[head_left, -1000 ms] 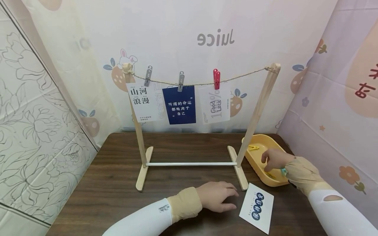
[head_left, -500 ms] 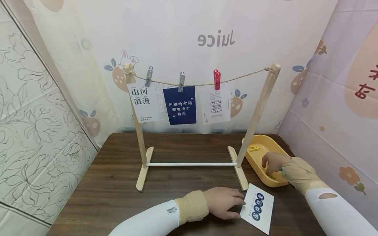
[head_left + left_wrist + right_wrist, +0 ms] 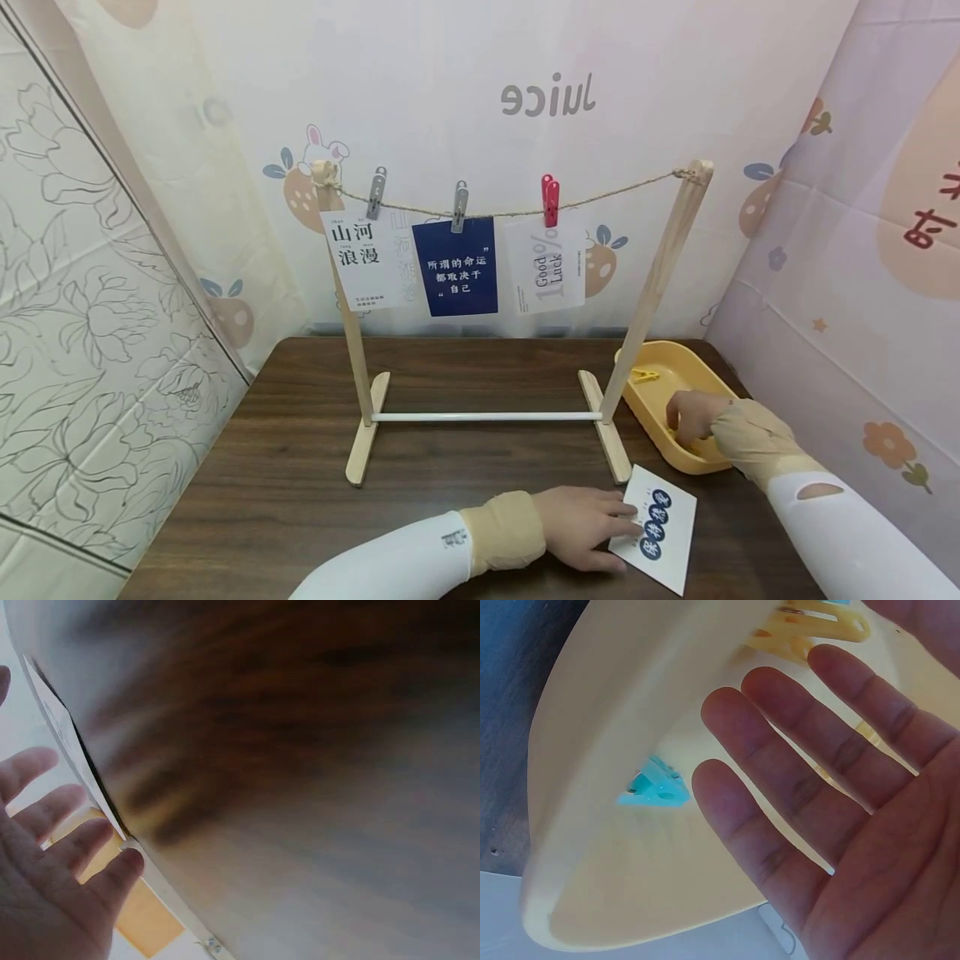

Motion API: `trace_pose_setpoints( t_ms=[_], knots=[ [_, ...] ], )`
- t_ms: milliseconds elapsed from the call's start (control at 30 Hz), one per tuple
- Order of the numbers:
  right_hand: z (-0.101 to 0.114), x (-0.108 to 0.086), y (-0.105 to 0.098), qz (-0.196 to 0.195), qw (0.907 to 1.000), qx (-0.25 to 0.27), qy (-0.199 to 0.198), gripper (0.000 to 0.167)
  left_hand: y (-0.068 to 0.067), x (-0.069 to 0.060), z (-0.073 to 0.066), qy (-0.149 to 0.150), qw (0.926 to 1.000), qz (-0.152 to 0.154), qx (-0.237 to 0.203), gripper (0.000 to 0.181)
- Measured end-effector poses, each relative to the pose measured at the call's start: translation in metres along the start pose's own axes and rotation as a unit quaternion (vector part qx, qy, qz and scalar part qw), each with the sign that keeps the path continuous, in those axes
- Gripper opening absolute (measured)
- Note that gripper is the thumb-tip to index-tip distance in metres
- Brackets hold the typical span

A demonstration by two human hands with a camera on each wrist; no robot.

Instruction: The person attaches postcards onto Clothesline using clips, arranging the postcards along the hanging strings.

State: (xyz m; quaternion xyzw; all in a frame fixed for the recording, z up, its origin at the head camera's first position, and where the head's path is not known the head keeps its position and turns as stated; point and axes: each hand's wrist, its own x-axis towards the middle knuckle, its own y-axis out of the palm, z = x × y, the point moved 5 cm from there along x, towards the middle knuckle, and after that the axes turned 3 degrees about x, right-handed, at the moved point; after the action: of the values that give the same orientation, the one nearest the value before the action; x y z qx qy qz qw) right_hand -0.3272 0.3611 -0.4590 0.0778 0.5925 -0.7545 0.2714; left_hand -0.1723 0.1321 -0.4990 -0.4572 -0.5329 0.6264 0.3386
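Observation:
A white card with dark blue round lettering (image 3: pixel 673 537) lies on the table at the front right. My left hand (image 3: pixel 583 529) reaches over its left edge with fingers extended; whether they touch it, I cannot tell. My right hand (image 3: pixel 697 414) is down inside the yellow tray (image 3: pixel 678 354). In the right wrist view its fingers are nearly straight, the index fingertip close to a yellow clothespin (image 3: pixel 821 628). A teal clothespin (image 3: pixel 660 787) lies in the tray below the little finger. Another yellow clothespin (image 3: pixel 645 376) lies toward the tray's far end.
A wooden stand (image 3: pixel 651 292) with a twine line (image 3: pixel 615 195) stands mid-table. On it hang a white card (image 3: pixel 362 275) and a navy card (image 3: pixel 456 287) by grey clothespins, and a Good Luck card (image 3: pixel 547 275) by a red clothespin (image 3: pixel 551 204).
My left hand has moved right, from bare table onto the card's left edge. My right hand has lowered deeper into the tray and shifted slightly left.

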Motion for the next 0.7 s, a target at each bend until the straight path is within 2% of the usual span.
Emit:
trace_pose_setpoints(
  t_ms=[233, 400, 533, 700],
  knots=[
    [0.0003, 0.0017, -0.0015, -0.001, 1.0, -0.006, 0.004, 0.016, 0.0004, 0.0071, -0.005, -0.021, 0.9976, 0.066, 0.01, 0.06],
    [0.0035, 0.0013, -0.0032, -0.004, 0.9999, -0.006, 0.015, 0.018, -0.0014, 0.0103, -0.0069, -0.027, 0.9949, 0.097, -0.006, 0.059],
    [0.0049, 0.0025, -0.0028, -0.005, 0.9997, -0.012, 0.021, 0.018, -0.0028, 0.0108, -0.0054, -0.023, 0.9958, 0.088, -0.005, 0.057],
    [0.0044, 0.005, -0.0018, -0.002, 0.9995, -0.016, 0.027, 0.017, -0.005, 0.009, -0.0021, -0.008, 0.9986, 0.046, 0.024, 0.05]
  ],
)
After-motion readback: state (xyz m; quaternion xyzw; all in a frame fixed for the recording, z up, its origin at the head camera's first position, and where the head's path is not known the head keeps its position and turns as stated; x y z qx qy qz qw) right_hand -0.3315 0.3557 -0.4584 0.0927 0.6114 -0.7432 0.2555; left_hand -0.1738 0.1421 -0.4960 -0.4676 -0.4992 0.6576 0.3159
